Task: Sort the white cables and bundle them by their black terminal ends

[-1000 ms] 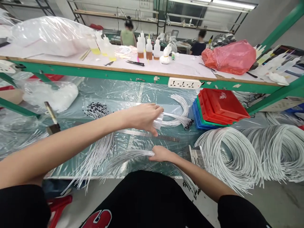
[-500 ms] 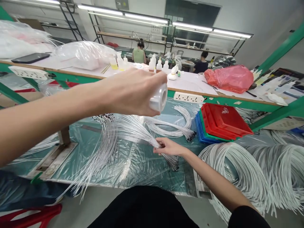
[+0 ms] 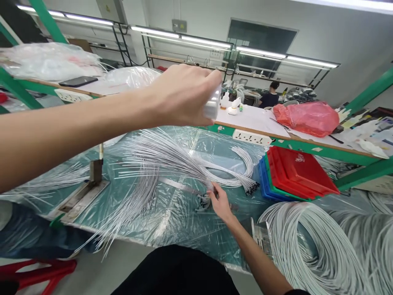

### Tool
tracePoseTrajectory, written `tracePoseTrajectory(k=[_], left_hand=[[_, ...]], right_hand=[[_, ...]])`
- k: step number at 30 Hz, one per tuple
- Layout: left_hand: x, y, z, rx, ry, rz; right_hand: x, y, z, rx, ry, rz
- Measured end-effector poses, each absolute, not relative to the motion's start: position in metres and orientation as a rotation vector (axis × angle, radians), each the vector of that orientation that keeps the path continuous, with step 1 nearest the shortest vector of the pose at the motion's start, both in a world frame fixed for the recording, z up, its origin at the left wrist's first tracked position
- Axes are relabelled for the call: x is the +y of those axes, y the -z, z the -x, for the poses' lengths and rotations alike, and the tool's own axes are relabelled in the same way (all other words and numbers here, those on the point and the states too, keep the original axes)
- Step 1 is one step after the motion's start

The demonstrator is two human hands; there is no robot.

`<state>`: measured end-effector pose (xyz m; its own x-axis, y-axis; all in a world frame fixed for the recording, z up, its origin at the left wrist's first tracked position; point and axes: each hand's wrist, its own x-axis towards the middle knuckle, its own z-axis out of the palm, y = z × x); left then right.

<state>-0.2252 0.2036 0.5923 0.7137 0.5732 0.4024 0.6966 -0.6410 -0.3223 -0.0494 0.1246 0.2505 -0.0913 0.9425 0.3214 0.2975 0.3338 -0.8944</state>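
High in front of me, my left hand (image 3: pixel 187 96) grips a small roll of clear plastic film (image 3: pixel 212 105), whose near side is mostly hidden by the fingers. Lower down, my right hand (image 3: pixel 220 200) is closed around the gathered part of a bundle of thin white wires (image 3: pixel 172 155). The bundle's loose ends fan out leftward below my left forearm. Beneath the fan, another pile of white wires (image 3: pixel 147 184) lies on the film-covered green bench (image 3: pixel 184 229), its ends hanging over the front edge. Behind my right hand rests a curved wire bundle (image 3: pixel 245 164) with black tips.
Stacked red, green and blue trays (image 3: pixel 302 172) stand to the right. Large coils of white wire (image 3: pixel 307 237) lie nearer at right. A metal fixture (image 3: pixel 86 192) sits at left. The back shelf carries a power strip (image 3: pixel 251 137), bottles and a red bag (image 3: pixel 307 116). A person (image 3: pixel 270 96) sits beyond.
My view has swung a little left. My left hand has risen with the roll. The held wires now spread further left, and my right hand has turned its fingers upward.
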Motion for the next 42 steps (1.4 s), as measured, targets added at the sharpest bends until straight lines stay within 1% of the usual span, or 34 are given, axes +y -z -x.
tracePoseTrajectory(k=[3, 7, 12, 15, 18, 22, 24, 27, 32, 36, 39, 42], left_hand=[[0.203, -0.593, 0.220, -1.009, 0.372, 2.472], [0.200, -0.588, 0.207, -0.972, 0.330, 2.503], [0.205, -0.575, 0.203, -0.966, 0.277, 2.577], [0.200, -0.559, 0.215, -0.957, 0.294, 2.599], [0.179, -0.518, 0.235, -0.914, 0.219, 2.644], [0.147, -0.431, 0.259, -0.747, 0.059, 2.888], [0.136, -0.393, 0.262, -0.810, -0.069, 2.999], [0.124, -0.361, 0.259, -0.920, -0.132, 3.171], [0.102, -0.346, 0.257, -1.071, -0.275, 3.424], [0.086, -0.351, 0.256, -1.171, -0.224, 3.533], [0.079, -0.357, 0.255, -1.176, -0.255, 3.561], [0.077, -0.345, 0.255, -1.184, -0.267, 3.566]], right_hand=[[0.131, -0.270, 0.056, -1.770, -0.680, 1.234], [0.144, -0.300, 0.072, -1.986, -0.462, 1.494], [0.163, -0.317, 0.090, -2.149, -0.461, 1.834], [0.181, -0.315, 0.085, -2.112, -0.472, 1.917], [0.206, -0.314, 0.066, -2.026, -0.519, 1.923], [0.232, -0.322, 0.038, -1.965, -0.558, 1.928], [0.238, -0.325, 0.032, -1.964, -0.559, 1.918], [0.239, -0.321, 0.030, -1.993, -0.567, 1.916], [0.229, -0.292, 0.031, -2.054, -0.582, 1.977], [0.223, -0.274, 0.031, -2.068, -0.597, 2.029], [0.224, -0.277, 0.033, -2.062, -0.612, 2.019], [0.224, -0.295, 0.036, -2.051, -0.648, 1.969]])
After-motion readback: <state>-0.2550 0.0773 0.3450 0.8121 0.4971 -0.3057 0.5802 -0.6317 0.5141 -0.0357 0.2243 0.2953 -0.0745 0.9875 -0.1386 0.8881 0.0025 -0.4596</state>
